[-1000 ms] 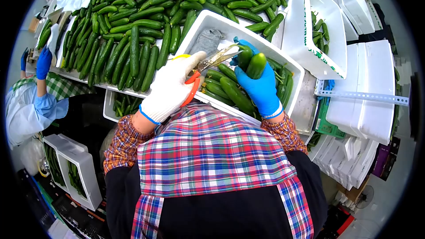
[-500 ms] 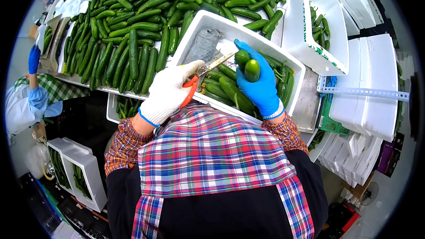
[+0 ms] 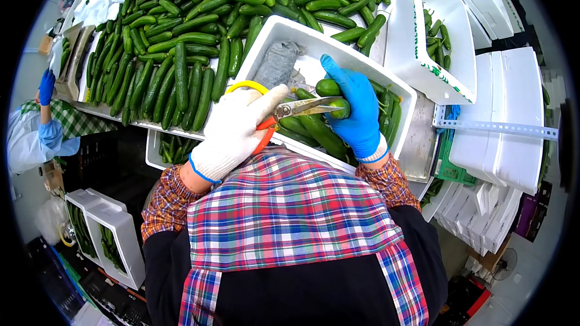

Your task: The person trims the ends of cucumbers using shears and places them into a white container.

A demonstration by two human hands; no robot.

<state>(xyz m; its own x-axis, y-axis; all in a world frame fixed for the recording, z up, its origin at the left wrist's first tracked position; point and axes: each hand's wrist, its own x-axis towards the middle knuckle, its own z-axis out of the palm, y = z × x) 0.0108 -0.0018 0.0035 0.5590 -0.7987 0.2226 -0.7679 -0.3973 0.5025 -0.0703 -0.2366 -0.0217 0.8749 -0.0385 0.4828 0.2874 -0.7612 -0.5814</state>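
Note:
My left hand (image 3: 235,122), in a white knit glove, is closed on a pair of scissors (image 3: 299,107) with red and yellow handles. Their blades are parted and reach the near end of a cucumber (image 3: 339,110). My right hand (image 3: 360,116), in a blue glove, grips that cucumber and a second cucumber (image 3: 327,88) beside it. Both hands are above a white foam box (image 3: 255,54) with more cucumbers (image 3: 320,131) inside. A grey wrapped bundle (image 3: 277,64) lies in the box's left end.
A large heap of cucumbers (image 3: 181,36) covers the table behind and left of the box. Another foam box (image 3: 402,42) stands tilted at the right, beside a perforated metal bar (image 3: 501,125). At far left is another person's blue-gloved hand (image 3: 46,87).
The scissors have swung down and right, their blades parting and meeting the cucumber's end; the yellow handle now shows. My right hand has turned the cucumbers slightly.

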